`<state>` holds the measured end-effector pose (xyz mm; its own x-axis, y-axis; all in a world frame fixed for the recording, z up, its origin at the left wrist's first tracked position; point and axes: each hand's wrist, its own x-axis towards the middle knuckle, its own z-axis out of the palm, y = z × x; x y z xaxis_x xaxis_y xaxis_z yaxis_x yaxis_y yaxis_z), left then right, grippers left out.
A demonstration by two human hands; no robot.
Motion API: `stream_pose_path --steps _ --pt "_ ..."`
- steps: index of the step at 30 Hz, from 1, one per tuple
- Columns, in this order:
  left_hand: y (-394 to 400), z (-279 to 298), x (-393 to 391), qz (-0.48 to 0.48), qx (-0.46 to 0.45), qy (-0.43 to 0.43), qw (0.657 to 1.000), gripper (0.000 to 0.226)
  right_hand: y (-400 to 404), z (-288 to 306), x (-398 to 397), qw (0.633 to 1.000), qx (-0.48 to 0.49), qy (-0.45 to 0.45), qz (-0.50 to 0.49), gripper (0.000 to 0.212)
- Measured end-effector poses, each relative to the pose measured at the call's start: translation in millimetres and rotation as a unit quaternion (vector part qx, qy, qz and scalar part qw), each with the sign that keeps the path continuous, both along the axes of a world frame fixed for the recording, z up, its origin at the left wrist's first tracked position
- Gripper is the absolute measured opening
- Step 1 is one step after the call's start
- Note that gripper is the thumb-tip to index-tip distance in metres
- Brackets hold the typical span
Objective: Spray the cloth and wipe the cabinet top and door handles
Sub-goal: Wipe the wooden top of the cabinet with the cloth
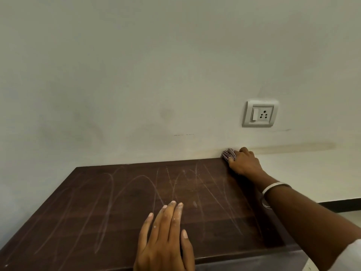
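The right hand (pixel 243 161) is stretched to the far right corner of the cabinet top (pixel 121 208), w/ its grip closed around a bunched checked cloth (pixel 228 154). The cloth is pressed on the wood where it meets the wall (pixel 136 75), probably because dust collects along that back edge. The left hand (pixel 166 237) lies flat near the front edge, fingers open, holding nothing; it seems to support the body while the other arm reaches far. Pale streaks cross the dark surface, so wiping is in progress, approx. not half done. No spray bottle or door handles in view. A socket (pixel 260 113) sits above the cloth, apart from it.
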<state>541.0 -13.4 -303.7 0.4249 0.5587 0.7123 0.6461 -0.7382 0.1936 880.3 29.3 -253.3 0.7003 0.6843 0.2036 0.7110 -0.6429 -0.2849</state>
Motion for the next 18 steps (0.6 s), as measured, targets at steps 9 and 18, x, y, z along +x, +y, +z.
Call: stream_pose_path --steps 9,18 --pt "-3 2 0 0.001 -0.01 -0.011 1.0 0.047 5 -3 -32 0.998 0.001 0.014 0.061 0.056" --pt "-3 4 0 -0.005 0.0 -0.016 1.0 0.047 -21 -1 -5 0.997 0.024 0.074 -0.023 0.054"
